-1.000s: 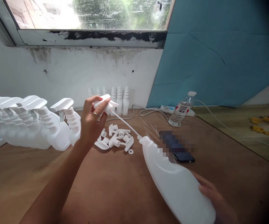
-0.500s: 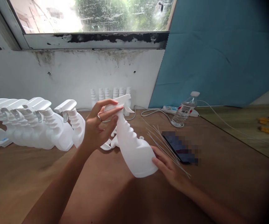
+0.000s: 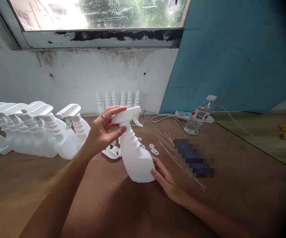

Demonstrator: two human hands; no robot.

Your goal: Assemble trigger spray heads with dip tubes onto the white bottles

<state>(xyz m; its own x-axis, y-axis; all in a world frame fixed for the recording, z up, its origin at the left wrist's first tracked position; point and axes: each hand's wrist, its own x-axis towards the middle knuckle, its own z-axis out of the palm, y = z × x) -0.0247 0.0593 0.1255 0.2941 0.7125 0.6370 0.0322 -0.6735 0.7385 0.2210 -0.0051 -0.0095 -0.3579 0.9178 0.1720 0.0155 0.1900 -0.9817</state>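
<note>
A white spray bottle (image 3: 136,157) is between my two hands, tilted a little to the left at the top. My left hand (image 3: 108,127) grips its trigger head (image 3: 126,114) and neck, thumb in front and fingers behind. Low on the bottle's right side, my right hand (image 3: 164,177) pinches the body near the base, with some fingers hidden behind it. Behind the bottle lie small loose white plastic parts (image 3: 112,152), partly covered by it. White washers (image 3: 154,151) rest to its right.
Several finished-looking spray bottles (image 3: 66,142) stand in a row at left. Bottle necks (image 3: 123,98) line the wall. Thin white tubes (image 3: 169,150), a blurred-out dark object (image 3: 194,157), a water bottle (image 3: 198,115) and a power strip (image 3: 181,114) with cable lie to the right.
The spray bottle has come more upright, its base swinging left and its head slightly lower. My left hand has shifted its fingers on the head; my right hand moved left with the base.
</note>
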